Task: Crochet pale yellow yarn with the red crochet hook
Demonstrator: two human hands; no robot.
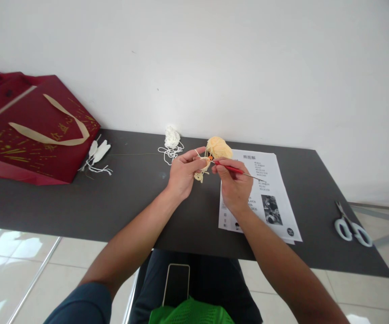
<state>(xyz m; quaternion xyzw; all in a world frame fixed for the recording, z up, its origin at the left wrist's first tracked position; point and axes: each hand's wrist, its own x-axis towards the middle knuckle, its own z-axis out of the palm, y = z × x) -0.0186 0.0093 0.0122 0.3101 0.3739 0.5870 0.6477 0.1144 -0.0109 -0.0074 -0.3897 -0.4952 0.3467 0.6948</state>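
My left hand [183, 172] is closed in a pinch on a small cream crochet piece [202, 173] with an orange marker on it, held above the dark table [96, 198]. My right hand [234, 184] is closed around a red-handled crochet hook [236, 170], its tip pointing left into the piece. A cream yarn ball [218, 147] lies on the table just behind both hands, its strand running to the work.
A printed instruction sheet [268, 198] lies under my right hand. A white yarn tangle [172, 139] sits at the back, white tassels [97, 155] beside a red gift bag [29, 130] at left. Scissors [352, 227] lie far right. A phone [176, 283] rests on my lap.
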